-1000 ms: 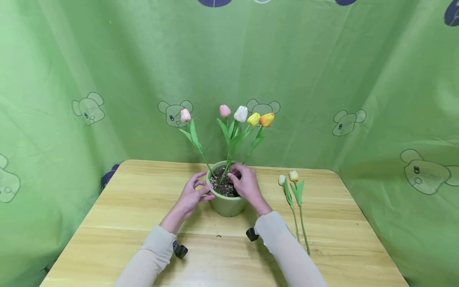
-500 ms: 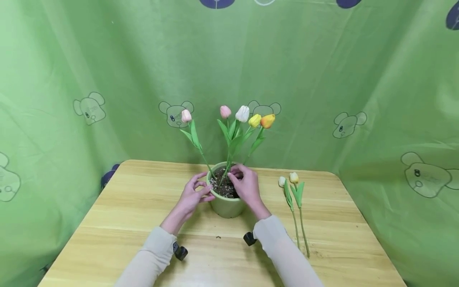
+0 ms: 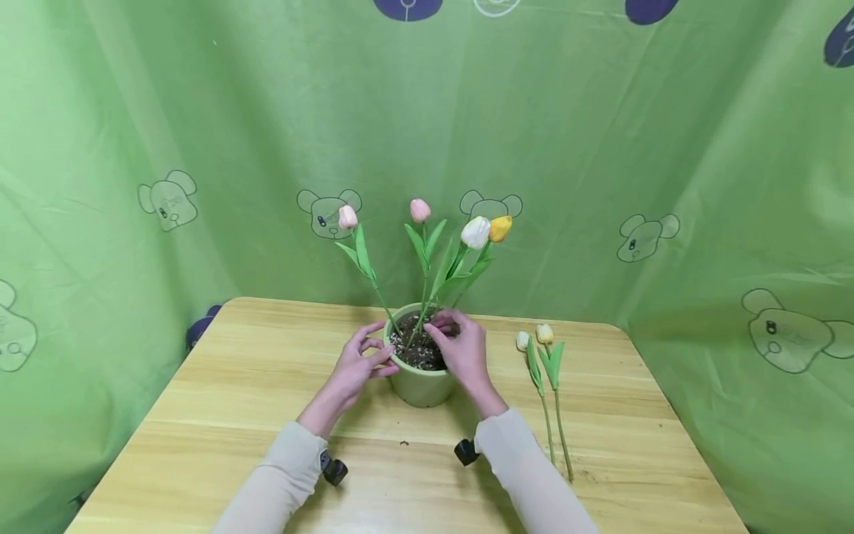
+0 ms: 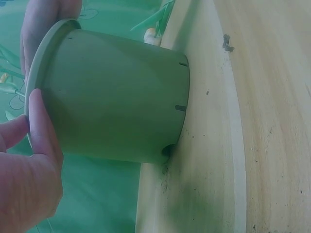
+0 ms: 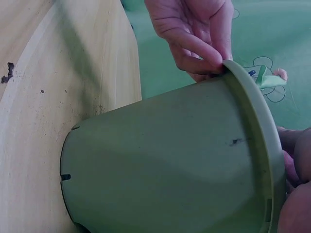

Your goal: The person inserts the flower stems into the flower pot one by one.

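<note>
A green flowerpot (image 3: 422, 389) filled with dark, white-flecked soil (image 3: 424, 359) stands upright at mid-table. My left hand (image 3: 352, 368) holds its near-left rim; in the right wrist view, thumb and fingers (image 5: 206, 53) pinch that rim. Over the soil at the pot's right side, my right hand (image 3: 462, 350) pinches low on the white tulip (image 3: 476, 233), its fingertips partly hidden. Two pink tulips, one leaning left (image 3: 348, 217) and one upright (image 3: 419, 210), rise from the pot. An orange-yellow tulip (image 3: 500, 228) shows behind the white one.
Right of the pot, two pale tulips, a white one (image 3: 523, 341) and a cream-yellow one (image 3: 545, 334), lie on the wooden table (image 3: 220, 415). Soil crumbs dot the tabletop. Behind the table hangs a green curtain (image 3: 567, 133) with printed mouse heads.
The white tulip's bloom has swung right and down, covering the yellow tulip seen earlier. The right hand has shifted slightly right; the left hand keeps its place at the rim.
</note>
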`<state>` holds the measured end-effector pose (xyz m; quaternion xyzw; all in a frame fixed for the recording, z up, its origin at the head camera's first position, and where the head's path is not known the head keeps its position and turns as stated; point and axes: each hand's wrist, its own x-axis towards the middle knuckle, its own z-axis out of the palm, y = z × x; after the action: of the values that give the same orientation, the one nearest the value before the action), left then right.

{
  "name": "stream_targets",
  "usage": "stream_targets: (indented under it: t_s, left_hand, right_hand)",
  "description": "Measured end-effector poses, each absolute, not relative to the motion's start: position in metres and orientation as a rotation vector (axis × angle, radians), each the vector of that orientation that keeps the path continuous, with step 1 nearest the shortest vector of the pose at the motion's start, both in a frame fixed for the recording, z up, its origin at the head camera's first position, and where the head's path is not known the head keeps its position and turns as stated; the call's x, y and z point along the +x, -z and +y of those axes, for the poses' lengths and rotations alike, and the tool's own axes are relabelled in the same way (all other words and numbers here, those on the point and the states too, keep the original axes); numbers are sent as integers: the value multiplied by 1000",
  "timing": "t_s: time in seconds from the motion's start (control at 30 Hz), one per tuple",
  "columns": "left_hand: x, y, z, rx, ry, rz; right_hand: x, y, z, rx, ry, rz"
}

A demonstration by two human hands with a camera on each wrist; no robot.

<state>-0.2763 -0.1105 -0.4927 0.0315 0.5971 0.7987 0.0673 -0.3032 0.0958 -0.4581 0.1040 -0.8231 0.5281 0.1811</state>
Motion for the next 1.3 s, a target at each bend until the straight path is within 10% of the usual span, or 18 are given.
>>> stream_targets:
  t_s: [1.3]
  left_hand:
    - [-275, 493, -108, 61, -2422, 1786]
  right_hand:
    - [-316, 455, 94, 404, -1361, -2475]
